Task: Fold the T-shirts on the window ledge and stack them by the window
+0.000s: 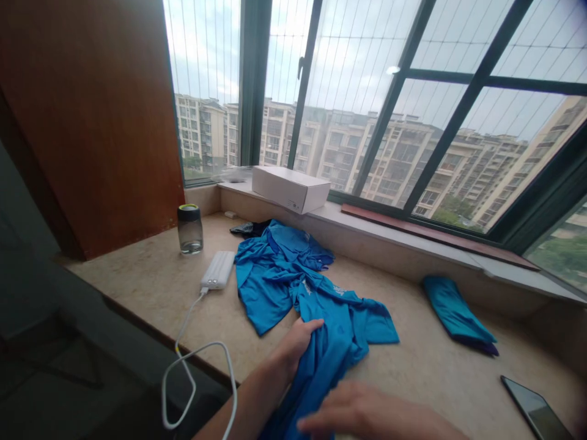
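Two blue garments are on the stone sill. A crumpled blue garment (263, 287) lies at the back, and a blue shirt (339, 330) with white lettering stretches from it down over the front edge. My left hand (298, 342) grips the left side of this shirt, thumb on top and the other fingers hidden beneath the cloth. Blurred by motion, my right hand (353, 409) is over the lower part of the shirt at the bottom of the view, its fingers stretched out.
A folded blue garment (458, 315) and a phone (536, 409) lie at right. On the left are a bottle (190, 231) and a white power bank (219, 270) with a looping cable (195, 351). A white box (290, 189) stands by the window.
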A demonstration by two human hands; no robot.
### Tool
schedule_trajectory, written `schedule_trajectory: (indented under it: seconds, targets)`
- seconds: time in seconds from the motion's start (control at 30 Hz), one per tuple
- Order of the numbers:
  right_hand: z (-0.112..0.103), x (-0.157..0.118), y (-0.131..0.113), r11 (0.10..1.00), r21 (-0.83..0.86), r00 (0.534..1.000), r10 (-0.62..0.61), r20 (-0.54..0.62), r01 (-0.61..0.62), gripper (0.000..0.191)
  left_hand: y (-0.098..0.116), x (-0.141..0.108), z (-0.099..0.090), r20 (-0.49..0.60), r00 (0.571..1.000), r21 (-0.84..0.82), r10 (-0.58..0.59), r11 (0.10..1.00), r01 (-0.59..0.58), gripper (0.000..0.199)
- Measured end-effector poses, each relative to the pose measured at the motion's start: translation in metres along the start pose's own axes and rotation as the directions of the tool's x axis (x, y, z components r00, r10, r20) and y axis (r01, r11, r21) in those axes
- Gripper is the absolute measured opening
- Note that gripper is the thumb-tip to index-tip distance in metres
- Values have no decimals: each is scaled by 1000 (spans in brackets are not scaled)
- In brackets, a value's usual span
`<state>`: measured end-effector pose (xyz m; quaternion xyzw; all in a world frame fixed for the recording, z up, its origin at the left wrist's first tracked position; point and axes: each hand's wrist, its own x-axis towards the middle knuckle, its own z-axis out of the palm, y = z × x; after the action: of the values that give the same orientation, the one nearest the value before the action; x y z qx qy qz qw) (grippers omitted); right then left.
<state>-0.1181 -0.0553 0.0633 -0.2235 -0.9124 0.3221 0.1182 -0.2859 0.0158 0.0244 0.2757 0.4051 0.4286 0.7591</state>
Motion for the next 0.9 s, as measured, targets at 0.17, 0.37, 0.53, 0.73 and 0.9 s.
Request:
schedule_trajectory:
  seconds: [0.17, 0.37, 0.53, 0.73, 0.9]
  targets:
    - [-64, 5, 79, 848, -190, 785, 342, -517, -495, 34, 1, -2, -5, 47, 993, 86, 111, 990, -115, 39]
    - [-80, 12, 168, 649, -243, 642, 494, -586, -721, 28, 24, -12, -30, 112, 899, 697, 423, 611, -375, 35]
    - [-92, 14, 173, 622, -141, 514, 474, -715, -770, 36, 59, -8, -48, 63, 770, 992, 635, 41, -115, 32]
    - [-114, 6, 155, 667, -110, 494, 420, -762, -737, 42, 87, 59, -2, 464, 723, 864, 512, -81, -497, 49]
    - [-127, -17, 129, 807, -172, 705, 363, -609, -565, 34, 97, 95, 21, 518, 760, 834, 392, -33, -551, 45]
